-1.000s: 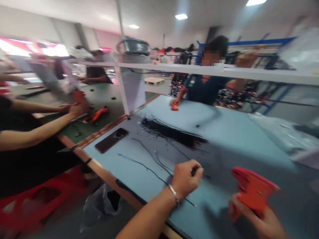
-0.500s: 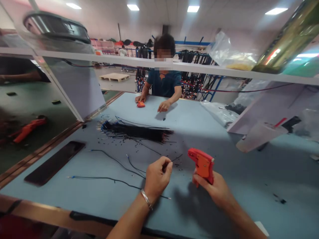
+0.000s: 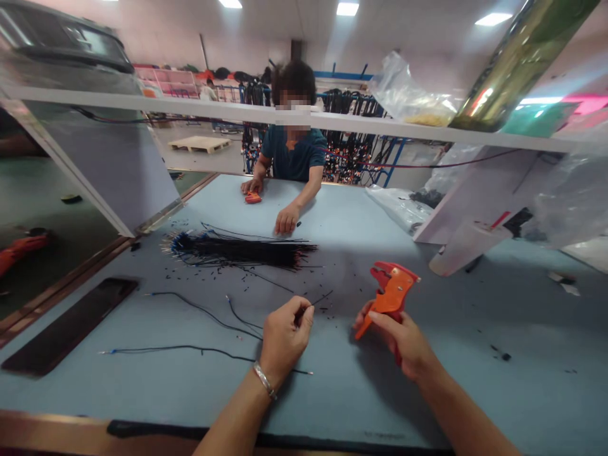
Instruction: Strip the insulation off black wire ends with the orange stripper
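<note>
My left hand [image 3: 284,334] pinches a thin black wire [image 3: 317,299] whose free end points right, just above the blue table [image 3: 446,297]. My right hand [image 3: 403,339] grips an orange wire stripper [image 3: 390,291] by its handles, jaws up and tilted left, a short way right of the wire's end. A bundle of black wires [image 3: 240,249] lies across the table beyond my left hand. Loose black wires [image 3: 199,309] lie left of that hand.
A dark phone [image 3: 66,326] lies flat at the table's left edge. Across the table a person in a blue shirt rests one hand [image 3: 286,221] near the bundle and the other by an orange tool [image 3: 253,197]. White shelf [image 3: 285,117] overhead; plastic bags [image 3: 403,206] at right.
The view swung right from the left neighbours to face the table. My right hand tilted the stripper, jaws now leaning left toward the wire. The person opposite slid one hand closer to the bundle.
</note>
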Action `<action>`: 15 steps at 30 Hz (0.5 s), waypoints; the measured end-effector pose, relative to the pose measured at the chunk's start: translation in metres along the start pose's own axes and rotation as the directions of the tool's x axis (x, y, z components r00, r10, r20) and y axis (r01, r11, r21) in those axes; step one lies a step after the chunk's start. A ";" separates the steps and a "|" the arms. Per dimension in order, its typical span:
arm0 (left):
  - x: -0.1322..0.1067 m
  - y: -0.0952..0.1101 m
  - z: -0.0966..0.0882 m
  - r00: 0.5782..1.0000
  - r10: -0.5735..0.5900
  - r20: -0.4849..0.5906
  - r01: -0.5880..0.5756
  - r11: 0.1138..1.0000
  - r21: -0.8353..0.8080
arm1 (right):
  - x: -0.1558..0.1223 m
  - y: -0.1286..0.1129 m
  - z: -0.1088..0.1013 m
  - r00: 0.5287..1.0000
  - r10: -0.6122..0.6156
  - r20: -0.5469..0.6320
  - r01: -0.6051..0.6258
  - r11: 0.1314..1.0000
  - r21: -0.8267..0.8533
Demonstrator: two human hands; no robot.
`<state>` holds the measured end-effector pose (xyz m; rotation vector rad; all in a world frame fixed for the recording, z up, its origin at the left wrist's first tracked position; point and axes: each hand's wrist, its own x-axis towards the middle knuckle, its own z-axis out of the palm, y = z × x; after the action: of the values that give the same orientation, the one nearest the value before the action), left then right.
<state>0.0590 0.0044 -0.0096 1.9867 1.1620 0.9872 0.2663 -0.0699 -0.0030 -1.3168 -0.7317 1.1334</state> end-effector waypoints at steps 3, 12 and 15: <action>0.000 -0.001 0.001 1.000 0.004 -0.007 -0.004 1.000 0.013 | 0.000 -0.002 0.002 0.997 0.072 -0.030 -0.068 0.992 0.105; -0.001 0.001 0.001 1.000 0.006 -0.010 -0.005 0.999 0.053 | -0.002 -0.004 -0.005 0.982 -0.130 -0.135 0.145 0.984 0.105; -0.001 0.000 0.000 0.997 0.035 -0.070 -0.029 0.995 0.094 | 0.001 -0.005 -0.009 0.980 -0.078 -0.184 0.097 0.991 0.095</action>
<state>0.0591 0.0040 -0.0101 2.0635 1.2387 1.0456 0.2755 -0.0715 -0.0001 -1.2687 -0.5845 0.9550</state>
